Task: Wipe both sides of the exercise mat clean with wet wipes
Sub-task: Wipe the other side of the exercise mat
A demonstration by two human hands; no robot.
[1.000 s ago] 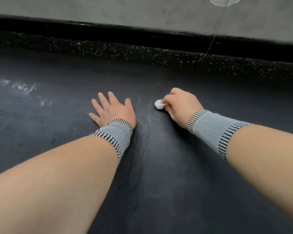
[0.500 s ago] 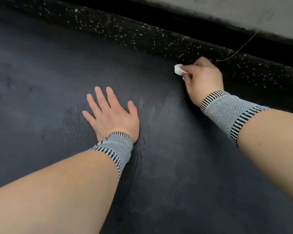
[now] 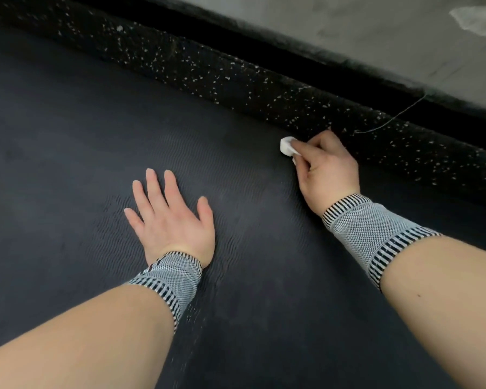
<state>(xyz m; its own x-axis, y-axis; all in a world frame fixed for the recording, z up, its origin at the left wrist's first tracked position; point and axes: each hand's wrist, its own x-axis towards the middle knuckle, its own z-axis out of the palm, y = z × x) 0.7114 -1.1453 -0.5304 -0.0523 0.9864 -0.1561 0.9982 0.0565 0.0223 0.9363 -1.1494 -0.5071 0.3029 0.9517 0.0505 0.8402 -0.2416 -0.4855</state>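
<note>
**A:** Where does it stand?

**B:** The exercise mat (image 3: 250,248) lies flat on the floor and fills most of the head view. The right hand (image 3: 327,167) is near its far edge, fingers (image 3: 306,148) curled and pinching a small wadded wet wipe (image 3: 286,146) against the ribbed surface. The left hand (image 3: 170,217) lies palm down on the mat, fingers straight and spread, grasping nothing.

**A:** So what could go wrong?

**B:** Mainly the wipe. It is bunched so small that each pass likely covers only a thin strip, so patches between strokes could be missed. The ribbing may also hold dirt that a light pass skims over.

**A:** And that edge?

**B:** Just beyond the hand runs a speckled black strip of flooring (image 3: 264,88), with a thin cord (image 3: 390,119) trailing across it. If the stroke overruns the mat, the wipe could pick up grit there and drag it back, or the knuckles could snag the cord.

**A:** Does the mat shift?

**B:** It might, if the left palm lifts; I judge that palm is what keeps it from creeping. The underside is hidden, so whether it is clean I cannot tell.
</note>
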